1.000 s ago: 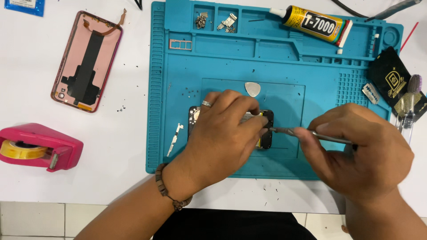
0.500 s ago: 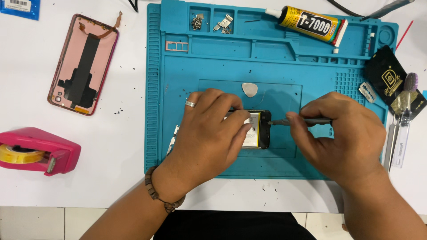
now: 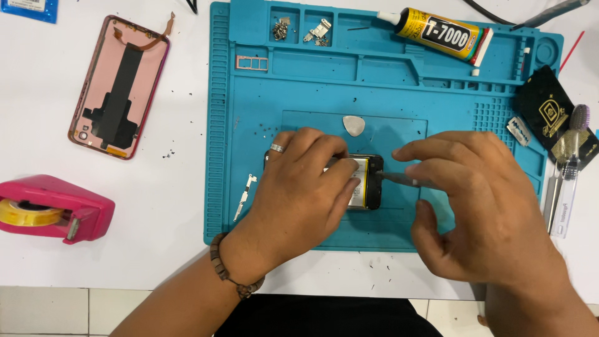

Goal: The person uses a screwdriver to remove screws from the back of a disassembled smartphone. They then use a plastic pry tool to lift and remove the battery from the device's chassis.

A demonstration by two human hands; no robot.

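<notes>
An opened phone [image 3: 365, 181] lies on the blue work mat [image 3: 312, 93], its inner side up. My left hand [image 3: 299, 187] lies over most of it and presses it down, fingers curled at its top edge; a ring shows on one finger. My right hand [image 3: 480, 206] pinches a thin metal tool [image 3: 393, 179] whose tip touches the phone's right end. A white guitar-pick-shaped opener [image 3: 354, 125] rests on the mat just above the phone.
A pink phone back cover [image 3: 118, 87] lies at the left. A pink tape dispenser [image 3: 50, 209] sits lower left. A yellow glue tube [image 3: 440, 31], small screws [image 3: 281, 28] and metal parts [image 3: 319, 31] sit in the mat's top trays. Tools [image 3: 561, 187] lie at the right.
My left hand has slid left, uncovering more of the phone's right end. My right hand keeps the tool at that end, and its fingers have spread more.
</notes>
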